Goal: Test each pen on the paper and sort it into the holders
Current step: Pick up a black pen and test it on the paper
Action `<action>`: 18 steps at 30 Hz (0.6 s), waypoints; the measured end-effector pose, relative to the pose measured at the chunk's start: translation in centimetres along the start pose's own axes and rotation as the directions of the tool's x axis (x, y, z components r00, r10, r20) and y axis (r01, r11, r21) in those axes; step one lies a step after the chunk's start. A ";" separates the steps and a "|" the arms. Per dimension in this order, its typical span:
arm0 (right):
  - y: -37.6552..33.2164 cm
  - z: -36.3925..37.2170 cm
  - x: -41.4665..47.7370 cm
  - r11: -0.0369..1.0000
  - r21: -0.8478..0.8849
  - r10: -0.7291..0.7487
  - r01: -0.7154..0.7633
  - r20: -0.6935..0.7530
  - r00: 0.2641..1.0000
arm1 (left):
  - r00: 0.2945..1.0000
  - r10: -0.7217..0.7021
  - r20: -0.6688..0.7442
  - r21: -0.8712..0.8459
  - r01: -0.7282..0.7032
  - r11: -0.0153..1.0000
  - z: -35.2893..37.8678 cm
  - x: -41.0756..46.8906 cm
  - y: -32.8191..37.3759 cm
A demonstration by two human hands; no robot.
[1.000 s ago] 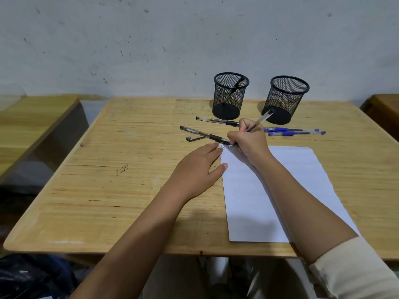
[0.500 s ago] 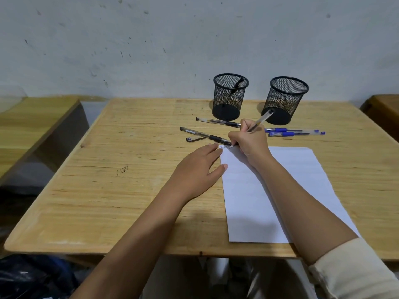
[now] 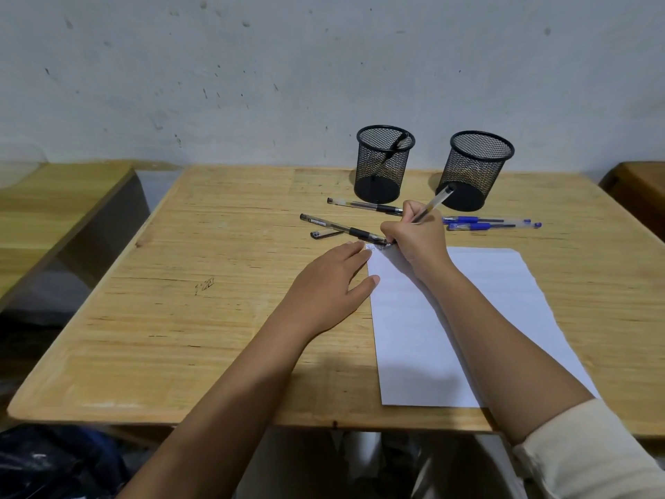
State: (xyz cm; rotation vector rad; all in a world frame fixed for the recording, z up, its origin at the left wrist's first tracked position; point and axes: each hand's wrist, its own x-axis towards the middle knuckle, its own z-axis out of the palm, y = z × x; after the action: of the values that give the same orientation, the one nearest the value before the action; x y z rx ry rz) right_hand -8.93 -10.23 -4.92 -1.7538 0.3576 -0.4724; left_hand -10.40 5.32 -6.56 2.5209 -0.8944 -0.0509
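My right hand (image 3: 417, 239) grips a clear-barrelled pen (image 3: 433, 205), its tip pressed on the top left corner of the white paper (image 3: 467, 318), where small dark scribbles show. My left hand (image 3: 331, 289) lies flat with fingers spread, its fingertips on the paper's left edge. Two black mesh holders stand at the back: the left holder (image 3: 383, 163) has one black pen inside, the right holder (image 3: 475, 171) looks empty. Two black pens (image 3: 342, 226) (image 3: 363, 205) and a loose cap (image 3: 325, 234) lie left of my right hand. Two blue pens (image 3: 493, 223) lie to its right.
The wooden table (image 3: 216, 318) ends at a grey wall behind the holders. Another wooden table (image 3: 54, 196) stands lower to the left, and a darker one (image 3: 640, 189) at the right edge. A dark bag (image 3: 54, 466) lies on the floor below left.
My right hand has shifted slightly right along the paper's top edge, leaving more scribbles. My left hand has stayed in place.
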 end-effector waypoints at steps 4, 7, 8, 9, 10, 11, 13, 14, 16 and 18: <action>0.0 0.0 0.0 1.000 0.013 0.008 -0.008 -0.028 1.000 | 1.000 0.002 -0.005 -0.009 -0.002 1.000 0.1 0.0 -0.1; 0.2 -0.4 0.1 0.976 0.214 0.049 -0.029 -0.093 0.994 | 1.000 0.000 -0.003 -0.028 0.000 1.000 0.1 0.0 -0.2; 0.3 -0.5 0.2 0.961 0.272 0.069 -0.046 -0.075 0.995 | 1.000 0.000 -0.007 -0.041 0.000 0.999 0.1 0.0 -0.2; 0.3 -0.5 0.1 0.950 0.304 0.086 -0.068 -0.046 0.995 | 1.000 0.000 -0.012 -0.051 -0.001 0.999 0.1 0.0 -0.3; 0.3 -0.6 0.0 0.946 0.313 0.095 -0.084 -0.021 0.995 | 1.000 0.001 -0.014 -0.058 -0.002 0.998 0.0 0.0 -0.3; 0.2 -0.6 0.0 0.946 0.312 0.099 -0.091 -0.008 0.995 | 1.000 0.002 -0.012 -0.063 -0.003 0.998 0.0 -0.1 -0.3; -0.2 -0.6 -0.2 0.946 0.312 0.096 -0.084 -0.023 0.995 | 1.000 -0.004 -0.010 -0.107 0.003 0.994 0.0 -0.1 -0.4; -0.4 -0.7 -0.3 0.941 0.329 0.102 -0.085 -0.036 0.994 | 1.000 -0.010 -0.028 -0.157 0.006 0.988 0.0 -0.1 -0.5; -1.0 -1.2 -0.3 0.917 0.390 0.116 -0.089 -0.045 0.992 | 0.989 -0.033 -0.145 -0.245 -0.004 0.969 -0.4 0.1 -0.7; -1.7 -1.9 -0.1 0.916 0.394 0.097 -0.076 -0.032 0.995 | 0.943 -0.082 -0.324 -0.226 0.007 0.974 -1.1 0.5 -1.3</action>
State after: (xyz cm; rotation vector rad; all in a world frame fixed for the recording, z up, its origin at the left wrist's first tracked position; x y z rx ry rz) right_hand -9.98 -11.41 -2.93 -1.3312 0.3482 -0.4885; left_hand -8.99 6.36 -6.06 2.2509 -0.6547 0.2403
